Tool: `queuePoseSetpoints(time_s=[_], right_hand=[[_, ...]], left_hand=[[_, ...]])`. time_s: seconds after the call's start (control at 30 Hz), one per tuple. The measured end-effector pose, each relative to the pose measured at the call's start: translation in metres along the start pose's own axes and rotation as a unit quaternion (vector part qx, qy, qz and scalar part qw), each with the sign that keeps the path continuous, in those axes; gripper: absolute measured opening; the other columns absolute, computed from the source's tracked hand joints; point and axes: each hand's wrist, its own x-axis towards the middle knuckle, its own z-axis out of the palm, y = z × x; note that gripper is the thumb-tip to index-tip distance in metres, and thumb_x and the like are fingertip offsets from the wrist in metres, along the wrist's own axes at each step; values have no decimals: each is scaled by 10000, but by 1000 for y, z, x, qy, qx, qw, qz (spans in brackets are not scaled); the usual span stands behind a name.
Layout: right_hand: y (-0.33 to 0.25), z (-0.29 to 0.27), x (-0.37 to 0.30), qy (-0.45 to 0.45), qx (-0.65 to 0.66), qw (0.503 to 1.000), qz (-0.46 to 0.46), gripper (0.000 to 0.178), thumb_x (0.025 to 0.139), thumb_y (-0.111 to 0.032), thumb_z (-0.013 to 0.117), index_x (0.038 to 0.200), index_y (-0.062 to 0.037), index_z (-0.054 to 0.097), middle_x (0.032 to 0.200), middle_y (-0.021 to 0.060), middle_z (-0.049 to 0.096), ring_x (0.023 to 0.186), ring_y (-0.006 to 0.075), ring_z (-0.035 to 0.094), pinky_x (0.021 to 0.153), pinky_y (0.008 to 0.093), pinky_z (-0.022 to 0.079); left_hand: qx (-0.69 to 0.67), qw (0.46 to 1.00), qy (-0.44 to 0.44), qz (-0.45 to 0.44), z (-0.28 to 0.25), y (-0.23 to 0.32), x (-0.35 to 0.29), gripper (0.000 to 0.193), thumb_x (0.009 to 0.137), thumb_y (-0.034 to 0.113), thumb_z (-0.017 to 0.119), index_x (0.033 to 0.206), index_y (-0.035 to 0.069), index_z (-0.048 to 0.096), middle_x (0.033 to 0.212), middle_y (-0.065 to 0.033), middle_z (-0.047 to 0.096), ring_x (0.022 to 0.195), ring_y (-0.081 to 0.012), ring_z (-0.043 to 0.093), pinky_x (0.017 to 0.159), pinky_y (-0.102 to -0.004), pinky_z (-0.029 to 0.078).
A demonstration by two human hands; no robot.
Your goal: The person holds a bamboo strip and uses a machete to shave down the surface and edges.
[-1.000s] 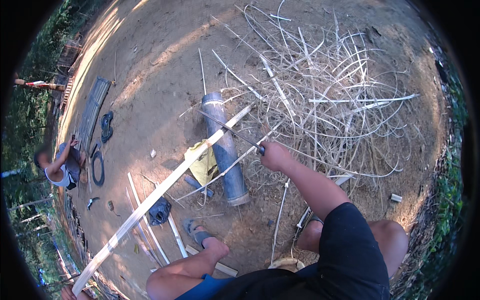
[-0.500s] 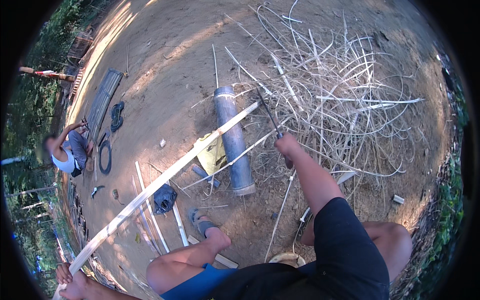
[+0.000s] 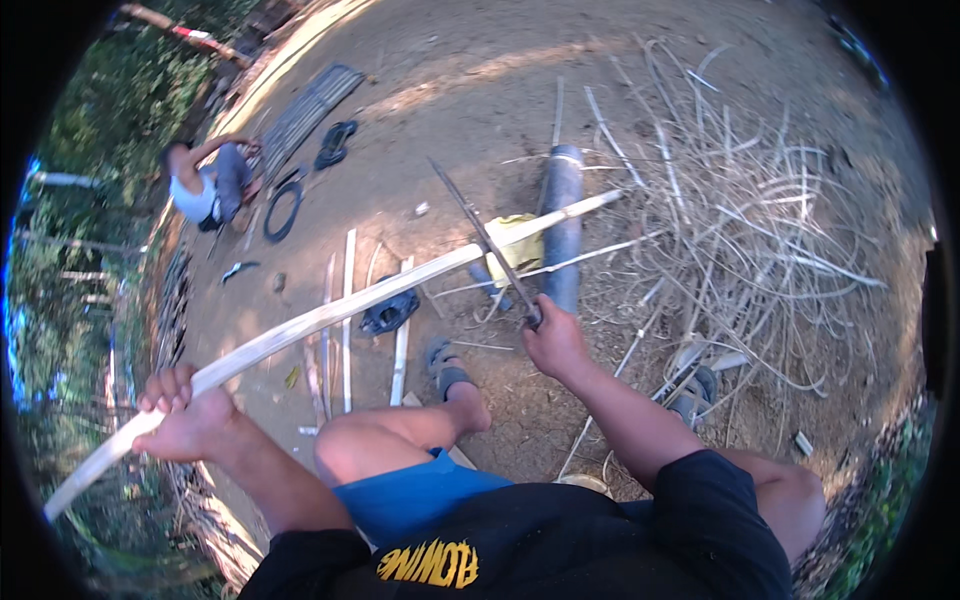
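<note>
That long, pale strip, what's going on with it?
The person's left hand grips the long, pale, flat strip toward its near end; its far end crosses over a thick blue-grey cylinder. The right hand holds a long, dark-bladed knife across the strip; I can't tell if they touch. A heap of thin, pale, curly strips lies to the right.

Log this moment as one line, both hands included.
left hand: gripping long pale strip | right hand: holding knife, crossing strip in view, contact unclear | grey cylinder: beneath strip's far end

The strip (image 3: 322, 316) crosses over the cylinder (image 3: 565, 240), itself left of the shavings (image 3: 735, 225).
</note>
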Motion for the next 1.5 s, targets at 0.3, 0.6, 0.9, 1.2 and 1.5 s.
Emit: queuePoseSetpoints(time_s=[0.3, 0.6, 0.9, 1.2, 1.5], right_hand=[[-111, -23, -74, -80, 32, 995, -40, 310, 801, -153, 620, 1064, -7, 544, 858, 243, 641, 861, 436, 620, 760, 486, 490], [-151, -35, -164, -43, 0, 988, -149, 328, 814, -191, 670, 1071, -27, 547, 815, 199, 636, 776, 411, 629, 690, 469, 494], [-176, -47, -214, -58, 8, 981, -185, 282, 803, -163, 683, 1020, -42, 551, 780, 182, 637, 753, 399, 630, 661, 454, 498], [-141, -50, -226, -30, -4, 994, -106, 318, 808, -203, 683, 1050, -44, 549, 799, 197, 631, 776, 382, 636, 691, 435, 491], [-123, -52, -229, -19, 31, 999, -32, 330, 835, -266, 687, 1033, -25, 580, 777, 133, 628, 714, 247, 614, 680, 374, 476]], left_hand=[[20, 997, 30, 72, 48, 3, -45, 671, 911, 738, 221, 740, 134, 457, 583, 21, 351, 459, -95, 295, 448, -241, 261], [-13, 994, 7, 113, 76, 17, -100, 629, 911, 731, 287, 773, 141, 454, 606, 21, 342, 475, -82, 303, 465, -238, 256], [-85, 988, -64, 114, 81, 30, -155, 629, 916, 713, 312, 856, 105, 458, 702, -10, 375, 575, -107, 358, 556, -257, 333], [-57, 986, -106, 118, 85, 55, -171, 668, 902, 720, 332, 950, 78, 506, 774, -62, 441, 673, -165, 415, 630, -305, 363], [-127, 972, -171, 96, 69, 58, -164, 638, 876, 735, 389, 805, 106, 465, 631, 5, 352, 531, -110, 336, 515, -247, 270]])
